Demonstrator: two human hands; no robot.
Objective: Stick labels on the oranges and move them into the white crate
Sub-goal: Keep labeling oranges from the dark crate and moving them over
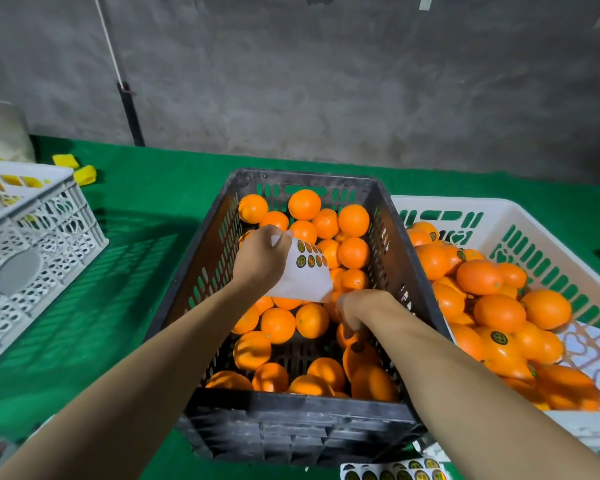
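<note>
the unlabelled oranges [278,323] fill the black crate [291,417] on the green counter [118,271]. above them the left hand [260,258] pinches the label sheet [307,275]; the right hand [355,313] reaches down among the fruit, its grip hidden. the sheet could curl and snag. the white crate [520,216], right of the black one, is heaped, so added fruit may roll.

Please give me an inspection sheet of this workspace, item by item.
Surface: green table cover.
Job's things: black crate of oranges; white crate of oranges, some labelled; label sheet.
Clutter: second white crate, yellow pieces, spare label sheets.
Grippers: left hand holds the label sheet; right hand down among the oranges, grip unclear.
Cables: white cord on the wall.
Surroundings: grey concrete wall.
</note>
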